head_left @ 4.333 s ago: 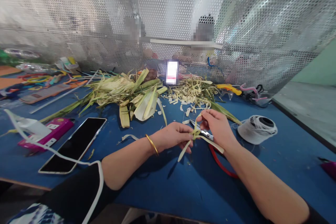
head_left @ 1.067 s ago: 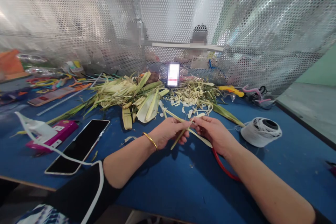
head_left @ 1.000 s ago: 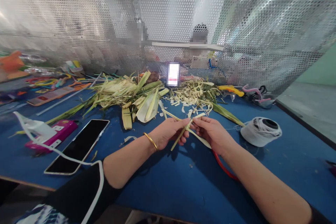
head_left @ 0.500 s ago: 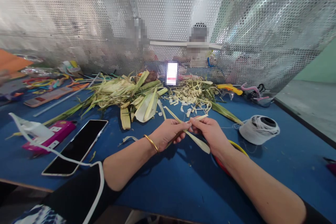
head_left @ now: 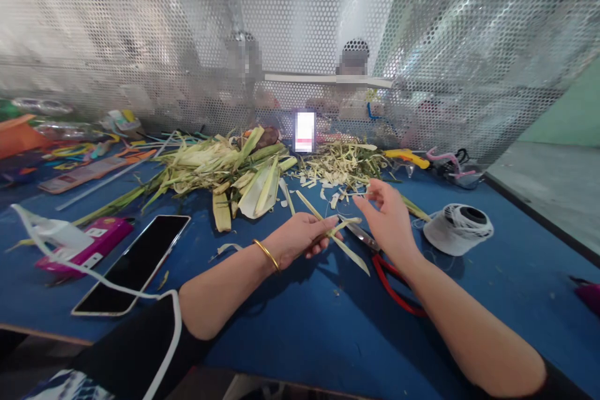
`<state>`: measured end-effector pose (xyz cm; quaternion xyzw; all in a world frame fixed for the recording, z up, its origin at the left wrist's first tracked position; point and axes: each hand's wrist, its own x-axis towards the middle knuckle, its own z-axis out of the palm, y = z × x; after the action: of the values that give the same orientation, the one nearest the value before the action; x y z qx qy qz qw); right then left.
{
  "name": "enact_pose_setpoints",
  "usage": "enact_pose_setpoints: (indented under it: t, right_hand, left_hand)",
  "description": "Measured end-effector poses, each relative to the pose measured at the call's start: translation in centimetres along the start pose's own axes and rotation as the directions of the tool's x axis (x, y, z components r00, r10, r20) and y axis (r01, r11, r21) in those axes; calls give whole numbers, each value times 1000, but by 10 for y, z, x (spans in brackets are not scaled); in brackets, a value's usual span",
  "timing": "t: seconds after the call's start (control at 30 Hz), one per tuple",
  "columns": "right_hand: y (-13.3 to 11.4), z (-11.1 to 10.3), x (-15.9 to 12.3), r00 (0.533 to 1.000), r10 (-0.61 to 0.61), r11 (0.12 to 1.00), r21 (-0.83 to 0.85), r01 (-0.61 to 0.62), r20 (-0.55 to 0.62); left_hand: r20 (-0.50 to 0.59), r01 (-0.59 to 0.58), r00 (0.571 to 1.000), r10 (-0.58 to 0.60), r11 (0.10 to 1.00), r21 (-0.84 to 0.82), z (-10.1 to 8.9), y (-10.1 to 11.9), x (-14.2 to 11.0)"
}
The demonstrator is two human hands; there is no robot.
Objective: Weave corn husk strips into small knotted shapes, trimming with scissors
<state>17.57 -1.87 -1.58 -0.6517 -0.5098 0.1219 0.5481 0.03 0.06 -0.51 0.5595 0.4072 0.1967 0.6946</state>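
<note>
My left hand (head_left: 307,239) is closed around pale green plant strips (head_left: 350,255), which look like corn husk. Several strip ends stick out past its fingertips, at different angles. My right hand (head_left: 388,215) is raised just to the right, thumb and fingers curled towards each other around what looks like thin white thread (head_left: 355,194); the thread is very faint. Beneath the right hand lies a pair of scissors (head_left: 398,290) with red handles, its blades pointing towards the left hand. Further right stands a spool of white thread (head_left: 458,229).
Behind my hands lie a heap of husks (head_left: 210,165) and a pile of cut scraps (head_left: 344,162). A phone (head_left: 134,265), a purple box (head_left: 89,247) and a white cable (head_left: 175,319) are at the left. A perforated screen (head_left: 319,19) stands behind, with people beyond it.
My right hand has moved up and right, away from the left fingertips, uncovering the scissors. The left hand keeps its hold on the strips and has hardly moved.
</note>
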Motion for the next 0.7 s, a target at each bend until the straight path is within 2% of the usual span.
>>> enact_pose_setpoints:
  t: [0.03, 0.07, 0.1, 0.13, 0.2, 0.27, 0.37, 0.47, 0.53, 0.6, 0.67, 0.7]
  right_hand:
    - [-2, -2, 0, 994, -107, 992, -62, 108, 21]
    - [-5, -4, -1, 977, -183, 978, -82, 192, 109]
    - [-8, -4, -4, 948, -215, 970, -63, 236, 237]
    - [-12, -3, -7, 909, -199, 975, -23, 222, 366]
    - [-18, 2, -16, 829, -71, 997, 58, 46, 555]
    - [-22, 7, -23, 790, 63, 978, 120, -170, 610]
    - [-23, 12, -28, 808, 156, 917, 221, -332, 568]
    - [-18, 15, -28, 875, 173, 893, 303, -333, 452]
    - [-13, 16, -27, 916, 164, 911, 299, -283, 367]
    - [-8, 16, -24, 938, 129, 953, 221, -207, 322]
    - [-7, 12, -20, 970, 24, 994, 100, -50, 242]
    - [-8, 9, -18, 981, -69, 997, 28, 65, 179]
  left_hand:
    - [24, 10, 1000, -10, 1000, -1, 1, 0, 0]
    - [48, 20, 999, -20, 1000, 2, 1, 0, -1]
    - [73, 28, 997, -29, 1000, 13, 2, 1, -1]
    - [95, 32, 995, -35, 999, 31, 3, 0, -2]
    - [113, 28, 993, -37, 996, 83, 4, 0, -2]
    - [114, 11, 993, -25, 992, 127, 5, -1, -3]
    - [108, 4, 994, -21, 988, 154, 6, -1, -4]
    - [91, -5, 996, -10, 987, 158, 6, 0, -6]
    - [86, -21, 996, 7, 988, 156, 5, 1, -6]
    - [85, -26, 996, 14, 990, 136, 5, 0, -6]
    - [62, -18, 998, 14, 998, 62, 5, -2, -4]
    - [37, -16, 999, 16, 1000, -2, 4, -3, -3]
